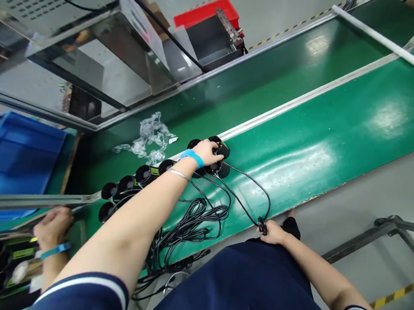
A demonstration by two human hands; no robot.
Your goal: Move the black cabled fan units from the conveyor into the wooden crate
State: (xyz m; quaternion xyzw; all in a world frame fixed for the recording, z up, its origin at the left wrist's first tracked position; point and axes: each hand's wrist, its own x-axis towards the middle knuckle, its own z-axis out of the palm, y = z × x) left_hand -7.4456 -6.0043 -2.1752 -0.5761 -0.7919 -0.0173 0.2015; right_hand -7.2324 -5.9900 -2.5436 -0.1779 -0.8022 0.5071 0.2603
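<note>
My left hand (209,153), with a blue band at the wrist, is closed over a black cylindrical housing (224,148). A second black housing (223,170) stands against it on the near side, and thin coloured wires show at their open ends. Two black cables run from these housings toward my right hand (273,232). That hand is closed around a black cable bundle (262,225) at the bench's near edge; the cable ends are too small to make out. Several more black housings (145,173) with yellow-green markings stand in a row to the left, partly behind my left forearm.
Coiled black cables (196,223) lie on the green bench (288,158), with crumpled clear plastic (149,136) behind. A white strip (270,117) runs lengthwise. At left are a blue bin (25,155) and a co-worker's hand (53,225). A white tube (377,35) crosses the far right.
</note>
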